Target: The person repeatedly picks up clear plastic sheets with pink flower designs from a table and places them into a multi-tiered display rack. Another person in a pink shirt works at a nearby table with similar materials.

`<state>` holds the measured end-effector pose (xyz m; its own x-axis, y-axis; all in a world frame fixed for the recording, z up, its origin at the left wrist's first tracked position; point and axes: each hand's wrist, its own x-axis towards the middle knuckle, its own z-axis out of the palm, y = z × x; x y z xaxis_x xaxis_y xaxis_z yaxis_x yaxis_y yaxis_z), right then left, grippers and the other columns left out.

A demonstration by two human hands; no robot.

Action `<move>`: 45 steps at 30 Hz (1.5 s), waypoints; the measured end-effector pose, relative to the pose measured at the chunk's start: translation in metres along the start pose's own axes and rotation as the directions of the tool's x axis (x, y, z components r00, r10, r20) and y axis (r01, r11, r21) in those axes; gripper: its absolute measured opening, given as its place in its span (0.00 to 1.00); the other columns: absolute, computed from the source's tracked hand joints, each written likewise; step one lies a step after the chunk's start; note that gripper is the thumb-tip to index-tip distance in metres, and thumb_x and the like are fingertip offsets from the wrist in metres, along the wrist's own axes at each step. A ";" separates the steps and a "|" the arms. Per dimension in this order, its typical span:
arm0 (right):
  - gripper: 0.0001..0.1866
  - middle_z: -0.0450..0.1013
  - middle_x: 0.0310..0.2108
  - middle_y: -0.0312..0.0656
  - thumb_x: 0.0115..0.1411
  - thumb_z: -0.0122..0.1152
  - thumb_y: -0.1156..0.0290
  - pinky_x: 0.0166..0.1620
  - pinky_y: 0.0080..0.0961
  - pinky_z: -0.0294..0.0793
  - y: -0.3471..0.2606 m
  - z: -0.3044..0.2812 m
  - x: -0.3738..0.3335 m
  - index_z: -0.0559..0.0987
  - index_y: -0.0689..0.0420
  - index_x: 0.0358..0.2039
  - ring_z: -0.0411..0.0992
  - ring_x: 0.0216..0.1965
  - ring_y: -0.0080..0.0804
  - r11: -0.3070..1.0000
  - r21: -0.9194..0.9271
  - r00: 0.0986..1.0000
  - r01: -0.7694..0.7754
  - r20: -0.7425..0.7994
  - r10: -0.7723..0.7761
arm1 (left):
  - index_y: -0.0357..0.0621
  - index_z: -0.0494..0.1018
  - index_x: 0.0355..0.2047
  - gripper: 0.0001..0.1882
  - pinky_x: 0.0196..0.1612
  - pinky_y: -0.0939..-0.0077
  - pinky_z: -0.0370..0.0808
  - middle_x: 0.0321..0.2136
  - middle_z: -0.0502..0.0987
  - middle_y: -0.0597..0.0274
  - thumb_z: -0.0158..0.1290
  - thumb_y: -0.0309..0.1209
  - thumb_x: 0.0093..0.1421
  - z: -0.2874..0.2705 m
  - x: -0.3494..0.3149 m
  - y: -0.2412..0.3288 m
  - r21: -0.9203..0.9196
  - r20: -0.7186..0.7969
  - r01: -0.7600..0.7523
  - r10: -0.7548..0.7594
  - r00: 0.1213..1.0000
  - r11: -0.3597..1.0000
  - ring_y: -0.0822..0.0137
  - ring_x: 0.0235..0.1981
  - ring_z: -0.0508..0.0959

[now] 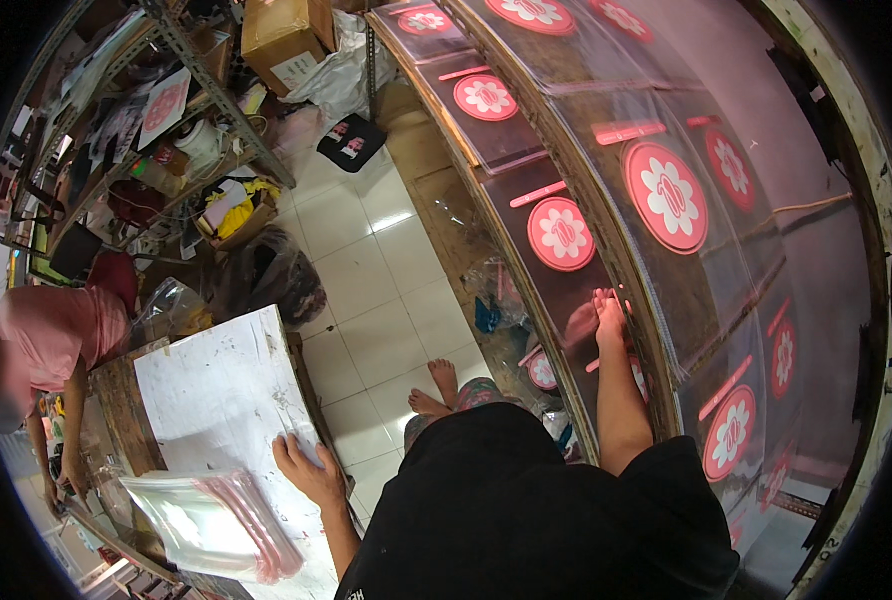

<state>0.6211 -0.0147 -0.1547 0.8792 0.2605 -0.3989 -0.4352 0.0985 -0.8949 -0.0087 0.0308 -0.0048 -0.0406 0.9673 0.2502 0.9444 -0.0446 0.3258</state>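
Note:
My left hand [311,472] rests with fingers spread on a white board [206,390] on the table at left. Just beside it lies a stack of clear plastic bags [206,525] with pinkish edges. On my right, my right hand [609,318] reaches to a shiny dark plastic sheet [518,190] on a narrow shelf, by the shelf's wooden rail [621,270]. Its fingers look extended, touching or just above the surface; I cannot tell which. A pink disc with a white flower [563,234] is printed on the plastic close to that hand.
More flower-printed clear sheets [666,197] cover the higher rack level at right. A person in a pink top [61,325] bends over the table's far left end. Cluttered metal shelves [196,75], a cardboard box [286,40] and a black item [352,143] lie beyond the tiled floor [361,280].

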 end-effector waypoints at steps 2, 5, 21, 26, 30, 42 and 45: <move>0.21 0.70 0.50 0.44 0.65 0.49 0.78 0.49 0.31 0.81 0.017 -0.029 0.031 0.65 0.55 0.59 0.77 0.49 0.43 0.999 -0.002 0.999 0.044 -0.017 -0.044 | 0.33 0.65 0.58 0.26 0.66 0.48 0.58 0.61 0.62 0.36 0.53 0.29 0.59 0.001 0.001 -0.001 -0.015 0.004 -0.005 0.005 1.000 1.000 0.38 0.63 0.61; 0.20 0.72 0.50 0.45 0.64 0.50 0.77 0.50 0.32 0.79 0.017 -0.032 0.030 0.68 0.55 0.57 0.77 0.49 0.44 0.995 -0.085 0.996 0.059 -0.055 -0.064 | 0.33 0.65 0.58 0.26 0.66 0.48 0.58 0.61 0.62 0.36 0.53 0.30 0.60 0.005 -0.002 -0.008 -0.004 -0.009 -0.008 0.008 1.000 1.000 0.38 0.63 0.62; 0.15 0.78 0.46 0.50 0.60 0.53 0.74 0.57 0.37 0.71 -0.036 0.022 -0.080 0.79 0.58 0.47 0.74 0.52 0.45 0.260 -0.911 0.896 0.321 0.202 -0.396 | 0.34 0.66 0.58 0.25 0.65 0.48 0.60 0.61 0.63 0.37 0.52 0.33 0.63 0.009 -0.005 -0.013 0.005 -0.009 0.004 -0.004 1.000 1.000 0.39 0.63 0.63; 0.15 0.72 0.54 0.52 0.59 0.54 0.75 0.61 0.40 0.67 -0.023 0.029 -0.099 0.79 0.59 0.47 0.68 0.58 0.49 0.348 -0.753 0.796 0.559 0.370 -0.480 | 0.34 0.66 0.58 0.25 0.65 0.48 0.60 0.61 0.63 0.37 0.53 0.33 0.62 0.010 -0.009 -0.017 -0.006 -0.034 -0.014 0.014 0.999 1.000 0.39 0.63 0.63; 0.16 0.73 0.50 0.49 0.57 0.56 0.76 0.62 0.42 0.65 -0.004 0.051 -0.155 0.77 0.60 0.47 0.68 0.57 0.50 0.146 -0.536 0.514 0.832 0.644 -0.567 | 0.34 0.67 0.57 0.25 0.65 0.49 0.60 0.61 0.63 0.37 0.54 0.32 0.61 0.011 -0.007 -0.015 -0.044 -0.053 -0.014 0.012 0.999 0.999 0.40 0.62 0.63; 0.14 0.77 0.41 0.56 0.63 0.53 0.69 0.48 0.42 0.75 0.099 0.009 -0.329 0.77 0.59 0.47 0.75 0.45 0.57 0.486 -0.321 0.185 0.813 0.933 0.308 | 0.33 0.71 0.53 0.20 0.64 0.58 0.62 0.58 0.68 0.43 0.54 0.24 0.61 -0.031 -0.023 -0.018 -0.555 -0.064 0.047 -0.100 0.993 0.830 0.47 0.61 0.67; 0.17 0.78 0.42 0.53 0.63 0.56 0.65 0.49 0.40 0.75 0.112 -0.028 -0.334 0.78 0.59 0.48 0.77 0.46 0.51 0.341 -0.419 0.216 0.841 0.839 0.499 | 0.32 0.72 0.50 0.17 0.58 0.63 0.69 0.50 0.75 0.45 0.54 0.23 0.60 -0.067 -0.056 -0.024 -0.669 -0.047 0.042 -0.099 0.994 0.742 0.49 0.53 0.74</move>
<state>0.2838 -0.1177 -0.1275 -0.1902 0.9113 -0.3652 0.6726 -0.1501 -0.7246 -0.0513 -0.0394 0.0341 -0.1489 0.9541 0.2598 0.4803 -0.1599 0.8624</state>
